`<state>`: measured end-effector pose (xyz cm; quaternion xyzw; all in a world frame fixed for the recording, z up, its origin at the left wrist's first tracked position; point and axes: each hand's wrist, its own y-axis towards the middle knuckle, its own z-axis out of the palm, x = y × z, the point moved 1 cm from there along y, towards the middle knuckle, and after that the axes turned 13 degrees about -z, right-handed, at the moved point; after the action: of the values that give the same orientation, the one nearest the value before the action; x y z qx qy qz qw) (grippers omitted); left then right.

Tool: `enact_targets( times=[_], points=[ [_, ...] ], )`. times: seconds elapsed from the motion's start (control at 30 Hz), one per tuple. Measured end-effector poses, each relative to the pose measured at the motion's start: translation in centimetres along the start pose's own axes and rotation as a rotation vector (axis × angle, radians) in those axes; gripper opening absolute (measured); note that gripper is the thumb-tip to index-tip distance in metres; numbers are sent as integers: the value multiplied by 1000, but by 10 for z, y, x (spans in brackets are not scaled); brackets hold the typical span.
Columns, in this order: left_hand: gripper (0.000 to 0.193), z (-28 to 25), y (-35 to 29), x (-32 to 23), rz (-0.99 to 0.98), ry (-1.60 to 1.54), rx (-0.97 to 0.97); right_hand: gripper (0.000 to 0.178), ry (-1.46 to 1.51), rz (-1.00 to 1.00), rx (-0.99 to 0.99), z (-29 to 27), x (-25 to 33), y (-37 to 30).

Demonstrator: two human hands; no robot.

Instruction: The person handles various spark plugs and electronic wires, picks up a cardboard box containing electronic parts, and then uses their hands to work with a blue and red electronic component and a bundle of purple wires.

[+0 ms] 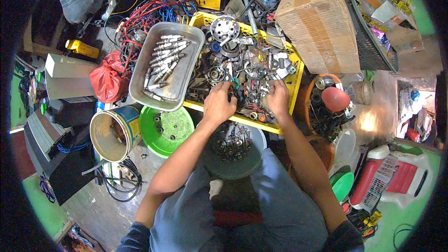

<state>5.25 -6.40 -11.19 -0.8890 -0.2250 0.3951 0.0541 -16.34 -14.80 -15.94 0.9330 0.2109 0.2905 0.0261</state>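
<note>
A yellow plastic crate (295, 94) full of small mixed metal parts (252, 72) lies before me. My left hand (220, 101) reaches into its near side, fingers bent among the parts with the thumb apart, beside a small teal ring (235, 83). To the right, my right hand (278, 98) dips into the same heap, its thumb apart from the bent fingers, close to light grey fittings (283, 65). I see nothing held in either hand; some fingertips are hidden. A metal tray (135, 88) of spark plugs (164, 60) rests over the crate's left part.
Between my knees sits a grey basin (259, 151) with small metal parts. A green basin (148, 143) and a white bucket (99, 128) stand left. At right are a cardboard box (319, 28), an orange bucket (308, 107) and a red-and-white jug (396, 179). Tangled wires (140, 21) lie behind the tray.
</note>
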Motion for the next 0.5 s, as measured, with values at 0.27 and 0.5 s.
enact_targets(
  times=[0.27, 0.5],
  points=[
    [38, -1, -4, -2, -4, 93, 1, 37, -151, -85, 130, 7, 4, -5],
    [38, -2, -3, -4, -19, 99, 19, 44, -142, -131, 205, -2, -1, 4]
  ],
)
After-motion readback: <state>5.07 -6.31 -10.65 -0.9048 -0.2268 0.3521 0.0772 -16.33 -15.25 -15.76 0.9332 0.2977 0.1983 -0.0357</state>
